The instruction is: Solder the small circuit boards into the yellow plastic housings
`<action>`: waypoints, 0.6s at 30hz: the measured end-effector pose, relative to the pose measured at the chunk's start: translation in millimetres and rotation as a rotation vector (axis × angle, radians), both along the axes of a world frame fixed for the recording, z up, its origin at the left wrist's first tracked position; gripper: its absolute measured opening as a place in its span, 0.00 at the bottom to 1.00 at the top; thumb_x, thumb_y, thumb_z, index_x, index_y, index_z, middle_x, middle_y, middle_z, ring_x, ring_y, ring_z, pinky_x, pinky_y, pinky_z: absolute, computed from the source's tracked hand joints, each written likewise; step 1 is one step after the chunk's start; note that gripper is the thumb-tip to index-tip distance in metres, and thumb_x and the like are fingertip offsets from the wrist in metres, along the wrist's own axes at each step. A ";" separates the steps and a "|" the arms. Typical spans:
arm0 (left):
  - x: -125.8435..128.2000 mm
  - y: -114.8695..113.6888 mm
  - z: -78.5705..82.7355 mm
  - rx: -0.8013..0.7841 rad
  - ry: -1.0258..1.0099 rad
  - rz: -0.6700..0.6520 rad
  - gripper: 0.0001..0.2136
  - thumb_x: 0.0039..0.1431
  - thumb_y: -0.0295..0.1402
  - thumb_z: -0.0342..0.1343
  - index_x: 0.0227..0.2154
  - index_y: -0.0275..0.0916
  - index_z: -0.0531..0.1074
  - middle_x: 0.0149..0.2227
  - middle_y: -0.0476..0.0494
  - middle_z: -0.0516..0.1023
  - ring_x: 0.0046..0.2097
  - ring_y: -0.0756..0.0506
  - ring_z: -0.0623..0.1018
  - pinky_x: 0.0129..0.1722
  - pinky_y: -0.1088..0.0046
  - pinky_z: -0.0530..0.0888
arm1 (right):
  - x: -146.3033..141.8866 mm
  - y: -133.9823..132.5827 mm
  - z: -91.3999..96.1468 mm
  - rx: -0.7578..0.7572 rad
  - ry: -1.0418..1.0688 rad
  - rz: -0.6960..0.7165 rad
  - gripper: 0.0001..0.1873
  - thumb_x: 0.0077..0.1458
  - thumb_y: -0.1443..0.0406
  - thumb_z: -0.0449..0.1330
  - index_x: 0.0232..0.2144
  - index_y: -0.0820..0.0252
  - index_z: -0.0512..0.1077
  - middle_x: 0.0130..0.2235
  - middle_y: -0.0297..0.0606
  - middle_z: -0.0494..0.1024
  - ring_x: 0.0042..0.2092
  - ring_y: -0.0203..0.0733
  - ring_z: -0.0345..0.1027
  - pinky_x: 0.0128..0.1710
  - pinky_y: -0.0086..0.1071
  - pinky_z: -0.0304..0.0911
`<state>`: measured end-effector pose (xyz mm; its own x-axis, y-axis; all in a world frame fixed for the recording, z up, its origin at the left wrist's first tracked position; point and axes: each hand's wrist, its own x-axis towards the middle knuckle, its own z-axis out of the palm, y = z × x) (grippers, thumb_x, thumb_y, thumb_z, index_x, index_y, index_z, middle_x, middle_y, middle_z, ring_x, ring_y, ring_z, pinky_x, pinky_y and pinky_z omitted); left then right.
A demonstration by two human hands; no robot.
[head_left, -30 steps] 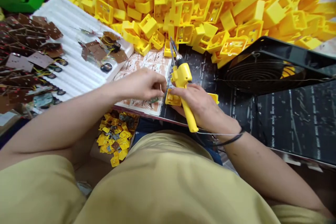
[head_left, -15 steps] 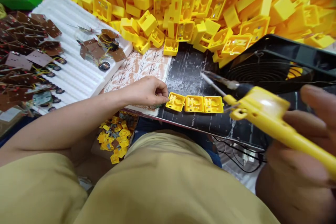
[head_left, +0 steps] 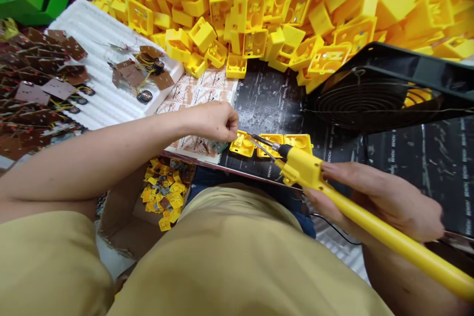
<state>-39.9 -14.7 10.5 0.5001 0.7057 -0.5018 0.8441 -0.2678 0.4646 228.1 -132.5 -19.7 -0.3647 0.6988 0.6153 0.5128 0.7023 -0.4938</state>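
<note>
My right hand (head_left: 374, 202) is wrapped round a yellow soldering iron (head_left: 304, 167) with a thin feed tube beside its metal tip. The tip lies over the leftmost yellow plastic case (head_left: 242, 144); whether it touches cannot be seen. My left hand (head_left: 221, 122) is closed at that case's left edge, fingertips pinched together, and what they hold, if anything, is hidden. Two more open yellow cases, the middle one (head_left: 269, 139) and the right one (head_left: 299, 142), sit in the same row, partly behind the iron. A bit of green circuit board (head_left: 219, 147) shows under my left hand.
A heap of yellow cases (head_left: 255, 10) fills the back. At the right stands a black fan (head_left: 365, 94). Brown circuit boards with wired round parts lie on a white foam sheet (head_left: 111, 84) at left. Below the table edge is a cardboard box (head_left: 122, 222) of yellow pieces.
My right hand has brought the soldering iron left and down, from beside the fan to the leftmost case. My left hand has stayed at that case, its fingers curled in more.
</note>
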 end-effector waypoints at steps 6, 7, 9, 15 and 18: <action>8.1 4.3 7.6 -0.016 0.109 -0.016 0.03 0.47 0.27 0.59 0.22 0.38 0.75 0.20 0.51 0.74 0.25 0.50 0.72 0.29 0.73 0.65 | -4.9 10.8 4.8 -0.011 -0.037 0.108 0.22 0.48 0.72 0.71 0.44 0.51 0.73 0.30 0.32 0.80 0.29 0.40 0.76 0.26 0.29 0.76; 9.2 5.0 8.9 -0.023 0.118 -0.022 0.03 0.48 0.27 0.59 0.22 0.38 0.75 0.21 0.51 0.74 0.25 0.50 0.72 0.29 0.73 0.65 | -6.3 11.5 6.2 -0.012 -0.056 0.117 0.19 0.49 0.72 0.71 0.41 0.52 0.73 0.30 0.33 0.80 0.29 0.40 0.76 0.27 0.29 0.76; 11.2 6.4 12.0 -0.046 0.139 -0.046 0.02 0.48 0.27 0.59 0.24 0.37 0.76 0.21 0.51 0.74 0.26 0.50 0.72 0.31 0.73 0.65 | -9.4 13.2 10.1 0.027 -0.070 0.157 0.15 0.50 0.72 0.70 0.38 0.56 0.72 0.30 0.35 0.79 0.29 0.38 0.76 0.29 0.28 0.77; 18.4 8.0 20.5 -0.073 0.248 -0.070 0.04 0.48 0.28 0.60 0.28 0.38 0.79 0.23 0.50 0.75 0.29 0.48 0.73 0.33 0.72 0.64 | -11.3 16.8 24.4 0.044 -0.163 0.198 0.09 0.55 0.70 0.68 0.36 0.59 0.70 0.29 0.36 0.78 0.31 0.34 0.75 0.34 0.26 0.75; 20.4 7.8 20.0 -0.056 0.268 -0.071 0.04 0.48 0.28 0.60 0.28 0.38 0.79 0.23 0.50 0.74 0.29 0.47 0.73 0.32 0.72 0.64 | -1.8 13.1 26.0 0.005 -0.199 0.097 0.04 0.63 0.64 0.62 0.36 0.57 0.70 0.30 0.35 0.78 0.29 0.33 0.74 0.30 0.25 0.71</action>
<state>-19.5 -6.9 30.5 0.3916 0.6413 -0.6598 0.9189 -0.3105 0.2435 226.4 -119.4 6.4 -0.5451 0.6515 0.5277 0.5295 0.7555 -0.3858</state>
